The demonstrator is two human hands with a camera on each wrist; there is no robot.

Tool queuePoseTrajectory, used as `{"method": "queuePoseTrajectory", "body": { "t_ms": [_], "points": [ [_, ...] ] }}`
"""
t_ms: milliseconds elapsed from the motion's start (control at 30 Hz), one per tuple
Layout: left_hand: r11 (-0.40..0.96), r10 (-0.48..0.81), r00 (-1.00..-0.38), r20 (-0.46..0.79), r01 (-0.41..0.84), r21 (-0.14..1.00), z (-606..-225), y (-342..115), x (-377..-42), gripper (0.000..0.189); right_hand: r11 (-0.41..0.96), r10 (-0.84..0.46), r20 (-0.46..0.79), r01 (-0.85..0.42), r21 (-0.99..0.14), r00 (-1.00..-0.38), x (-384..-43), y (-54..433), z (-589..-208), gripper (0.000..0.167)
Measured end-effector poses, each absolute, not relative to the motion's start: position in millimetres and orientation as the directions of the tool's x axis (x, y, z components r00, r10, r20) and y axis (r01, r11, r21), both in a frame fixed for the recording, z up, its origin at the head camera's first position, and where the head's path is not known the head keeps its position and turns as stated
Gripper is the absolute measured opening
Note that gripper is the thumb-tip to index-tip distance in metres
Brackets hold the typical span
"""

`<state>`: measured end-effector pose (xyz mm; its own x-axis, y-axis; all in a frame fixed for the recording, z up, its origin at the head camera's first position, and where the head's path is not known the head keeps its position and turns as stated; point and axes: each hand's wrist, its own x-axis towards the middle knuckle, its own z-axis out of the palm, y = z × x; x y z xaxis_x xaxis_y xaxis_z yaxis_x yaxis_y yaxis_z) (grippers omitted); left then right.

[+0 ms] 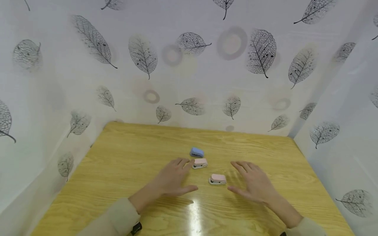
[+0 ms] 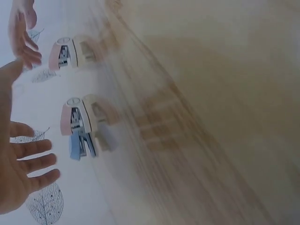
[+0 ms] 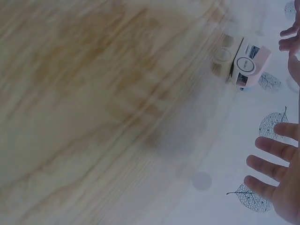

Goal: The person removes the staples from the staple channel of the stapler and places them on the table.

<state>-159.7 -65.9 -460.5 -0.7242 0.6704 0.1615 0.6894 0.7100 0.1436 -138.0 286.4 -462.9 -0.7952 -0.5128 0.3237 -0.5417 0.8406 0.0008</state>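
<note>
"Where did the staplers lie?"

"On the wooden table (image 1: 141, 144). Go by the nearer pink stapler (image 1: 218, 179): the farther pink stapler (image 1: 200, 163) lay beyond it and to its left, and the blue stapler (image 1: 196, 152) sat on that same side, farther off."

"And the left hand (image 1: 174, 178)?"

"Left of the nearer pink stapler. Its fingers were straight and slightly parted, the thumb wide of them. A fingertip overlapped the farther pink stapler's edge in the head view; I couldn't tell whether they touched."

"The right hand (image 1: 255, 182)?"

"Right of the nearer pink stapler, its thumb tip near that stapler's end. There too the fingers were extended and parted, the thumb well out."

"Anything behind?"

"A leaf-printed sheet (image 1: 203, 75) hung beyond the nearer pink stapler, past the table's far edge."
</note>
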Motion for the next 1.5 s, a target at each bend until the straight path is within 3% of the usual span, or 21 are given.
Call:
{"method": "queuePoseTrajectory", "body": {
  "t_ms": [700, 1133, 1500],
  "points": [
    [0.686, 0.726, -0.685, -0.062, 0.727, -0.01, -480, -6, -159, 0.072, 0.769, -0.633, 0.193, -0.638, 0.046, -0.75, -154, 264, -477, 0.056],
    [0.695, 0.719, -0.695, 0.001, 0.719, -0.024, -495, 12, -167, 0.064, 0.7, -0.701, 0.261, -0.71, 0.075, -0.664, -160, 259, -483, 0.032],
    [0.686, 0.726, -0.684, 0.075, 0.728, -0.001, -497, 34, -173, 0.048, 0.741, -0.656, 0.232, -0.672, 0.013, -0.719, -158, 273, -484, 0.028]
  ]
}}
